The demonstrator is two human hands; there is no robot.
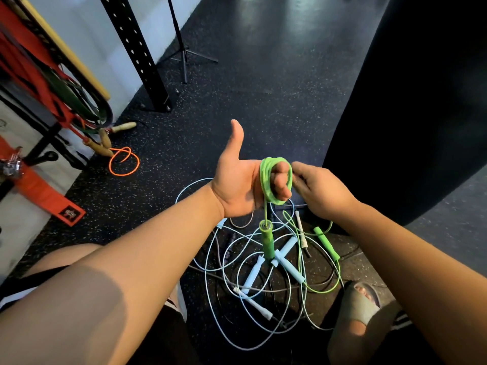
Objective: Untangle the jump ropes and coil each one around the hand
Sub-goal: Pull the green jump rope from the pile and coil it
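Head view: the left hand (237, 185) is raised palm toward the camera, thumb pointing up. Its fingers (280, 181) are curled, and the green jump rope (263, 180) is wound round them in a tight coil of several turns. One green handle (267, 241) hangs straight down from the coil on a short length of cord, below those fingers.

The right hand (320, 192) sits just right of the coil. Its fingers are bunched and pinch the green cord at the coil's outer edge. A loose green strand drops from under this hand to the second green handle (326, 243), which lies on the floor (263, 88).

Below both hands, a tangle of pale blue ropes (210, 259) spreads on the floor, with the blue handles (290, 267) crossed in its middle and a white handle (300, 227) beside them. Far left of the left-hand fingers lies an orange rope (123, 162). A sandalled foot (363, 301) rests under the right forearm.
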